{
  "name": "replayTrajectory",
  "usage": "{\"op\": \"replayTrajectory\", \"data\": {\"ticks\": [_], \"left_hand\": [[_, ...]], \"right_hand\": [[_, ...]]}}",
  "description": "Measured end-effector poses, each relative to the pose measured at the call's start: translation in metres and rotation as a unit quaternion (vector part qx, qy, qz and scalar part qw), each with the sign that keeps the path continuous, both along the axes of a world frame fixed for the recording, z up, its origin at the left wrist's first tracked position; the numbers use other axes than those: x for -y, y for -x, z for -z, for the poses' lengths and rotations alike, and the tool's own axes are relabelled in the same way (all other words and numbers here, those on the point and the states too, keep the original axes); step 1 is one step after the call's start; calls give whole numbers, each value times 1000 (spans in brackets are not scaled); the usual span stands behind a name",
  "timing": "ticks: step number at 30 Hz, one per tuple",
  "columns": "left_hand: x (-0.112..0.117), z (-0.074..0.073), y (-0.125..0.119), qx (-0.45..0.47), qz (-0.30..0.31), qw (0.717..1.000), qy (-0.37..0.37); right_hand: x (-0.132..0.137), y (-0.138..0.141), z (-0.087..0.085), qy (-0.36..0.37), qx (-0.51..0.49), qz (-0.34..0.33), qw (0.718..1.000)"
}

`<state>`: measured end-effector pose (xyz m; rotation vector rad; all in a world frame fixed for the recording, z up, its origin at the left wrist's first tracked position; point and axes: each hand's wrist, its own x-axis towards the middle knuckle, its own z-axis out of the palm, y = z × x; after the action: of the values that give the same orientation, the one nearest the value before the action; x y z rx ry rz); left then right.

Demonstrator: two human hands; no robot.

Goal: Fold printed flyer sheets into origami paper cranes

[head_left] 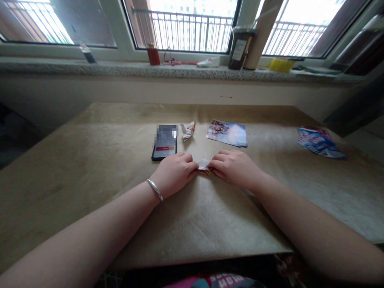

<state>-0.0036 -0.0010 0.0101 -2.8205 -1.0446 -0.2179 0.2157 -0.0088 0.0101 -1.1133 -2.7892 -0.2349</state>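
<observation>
Two bare hands are at work on a small pc. of printed paper (204, 165), which sits b/w them near the middle of the tabletop (180, 232). L hand (177, 172), w/ a silver bangle (155, 190) at its wrist, has its fingers pinched on the paper's left end; R hand (235, 168) pinches the right end the same way. White backing shows on the far part, coloured print along the near edge, so I'd call it partly folded, maybe approx. midway. Exact no. of creases: can't tell, the fingers cover both ends.

One folded pc. (189, 130) lies just beyond, to the far left of the hands, its corners sticking up; that one looks well creased, imo. To its right, a flat blue print (229, 134), seemingly more than one sheet stacked, shows no folds. A fanned pile (319, 142) of similar prints lies well apart at right, also flat afaict. Phone (165, 143) is just left of the folded pc., screen up, partly blurred. Far side, on the windowsill (120, 69): red container (153, 56), yellow item (282, 65), etc.
</observation>
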Motion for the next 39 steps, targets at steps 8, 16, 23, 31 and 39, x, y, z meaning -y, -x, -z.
{"op": "replayTrajectory", "data": {"ticks": [8,16,23,31,39], "left_hand": [[-2,0,2,17,-3,1000,23],[-2,1,1,30,-12,999,17],[-3,6,2,92,-6,996,8],[-4,7,2,195,14,980,-19],[-6,8,3,255,-33,965,57]], "right_hand": [[4,5,-2,-52,46,-14,998],[0,5,7,21,-107,53,993],[6,6,5,62,-222,60,971],[2,5,10,19,-239,65,969],[2,5,9,98,-314,90,940]]}}
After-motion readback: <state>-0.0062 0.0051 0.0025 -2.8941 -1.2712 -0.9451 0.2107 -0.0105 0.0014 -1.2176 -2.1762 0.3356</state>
